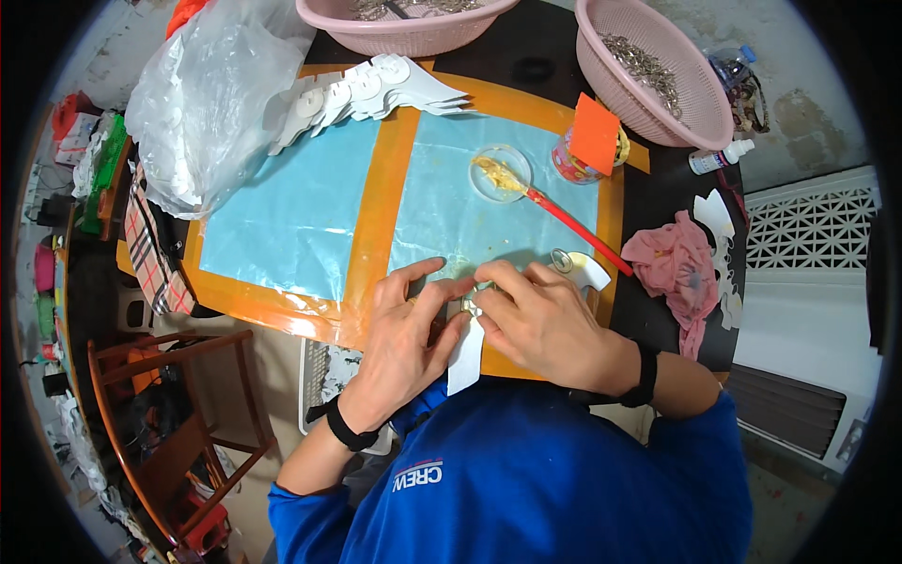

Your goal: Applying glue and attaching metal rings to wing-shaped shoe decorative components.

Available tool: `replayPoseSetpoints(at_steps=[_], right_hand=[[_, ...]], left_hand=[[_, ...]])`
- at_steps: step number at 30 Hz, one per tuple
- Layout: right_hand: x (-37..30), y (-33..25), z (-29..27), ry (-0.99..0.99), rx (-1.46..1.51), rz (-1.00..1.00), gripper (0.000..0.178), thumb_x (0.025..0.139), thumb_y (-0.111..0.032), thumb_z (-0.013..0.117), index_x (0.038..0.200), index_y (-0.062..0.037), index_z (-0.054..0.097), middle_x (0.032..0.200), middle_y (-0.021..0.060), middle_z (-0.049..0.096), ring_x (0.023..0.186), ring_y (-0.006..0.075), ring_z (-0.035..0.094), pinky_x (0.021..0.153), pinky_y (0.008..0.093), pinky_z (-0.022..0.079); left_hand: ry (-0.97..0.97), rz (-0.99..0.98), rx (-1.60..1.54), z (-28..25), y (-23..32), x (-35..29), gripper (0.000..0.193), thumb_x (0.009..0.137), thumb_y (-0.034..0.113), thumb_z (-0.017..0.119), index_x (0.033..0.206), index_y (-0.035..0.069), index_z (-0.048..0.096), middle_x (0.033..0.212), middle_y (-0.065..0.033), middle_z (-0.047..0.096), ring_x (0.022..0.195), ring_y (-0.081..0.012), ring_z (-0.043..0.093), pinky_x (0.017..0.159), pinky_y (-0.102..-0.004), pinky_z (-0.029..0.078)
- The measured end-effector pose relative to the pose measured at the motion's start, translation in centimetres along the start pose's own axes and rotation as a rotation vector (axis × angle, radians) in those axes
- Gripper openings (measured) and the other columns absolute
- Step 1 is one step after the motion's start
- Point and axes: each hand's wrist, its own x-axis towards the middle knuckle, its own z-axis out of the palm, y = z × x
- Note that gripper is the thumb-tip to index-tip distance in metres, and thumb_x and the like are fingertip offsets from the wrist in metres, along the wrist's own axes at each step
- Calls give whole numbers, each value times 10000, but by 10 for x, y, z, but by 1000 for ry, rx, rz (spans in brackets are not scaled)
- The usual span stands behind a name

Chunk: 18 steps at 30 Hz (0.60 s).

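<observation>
My left hand (pixel 411 329) and my right hand (pixel 548 324) meet at the near edge of the table, fingertips bent together in a pinch. Between them is a white card (pixel 464 363) whose lower end hangs over the edge. A small shiny piece shows at the fingertips on its top; fingers hide most of it. Just beyond my right hand lies another white card (pixel 590 271) with a small clear round piece (pixel 562 260) beside it. A red-handled brush (pixel 575 226), its tip coated in yellow paste, rests across a clear round dish (pixel 489 193).
Fanned white cards (pixel 362 92) lie at the back beside a clear plastic bag (pixel 211 103). Pink baskets (pixel 413 36) of small metal pieces stand behind. To the right are a tin with an orange card (pixel 596 136), a small white bottle (pixel 721 158) and a pink cloth (pixel 675 273).
</observation>
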Motion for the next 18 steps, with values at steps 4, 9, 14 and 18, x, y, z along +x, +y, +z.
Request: replayPoseSetpoints(at_steps=[4,9,14,18], right_hand=[[-3,-6,2,-26,-56,62,181,847,-118,755,973,-37,653,1143,84,601,793,262,636,764,373,540],[-7,-7,5,16,-6,72,197,847,-110,762,998,-33,660,1176,94,612,810,269,637,793,380,532],[-4,-11,1,5,-18,47,175,851,-83,705,988,-17,618,1159,153,587,849,285,628,814,370,549],[-6,-10,-1,18,-46,15,218,848,-64,686,1039,-4,601,1158,154,585,857,282,624,823,368,541]], left_hand=[[-3,27,5,-1,2,-1,366,920,56,731,1277,56,653,1092,-116,742,1309,-352,535,1057,-472,419],[-21,45,0,-4,2,2,333,962,50,671,1294,52,646,1129,-124,732,1292,-367,540,1055,-476,426],[-13,63,20,-3,-2,3,364,924,34,708,1283,65,659,1155,-124,733,1248,-367,569,1037,-470,442],[-30,114,110,-6,-2,10,355,840,32,777,1187,82,718,1185,-117,728,1220,-340,586,1011,-443,461]])
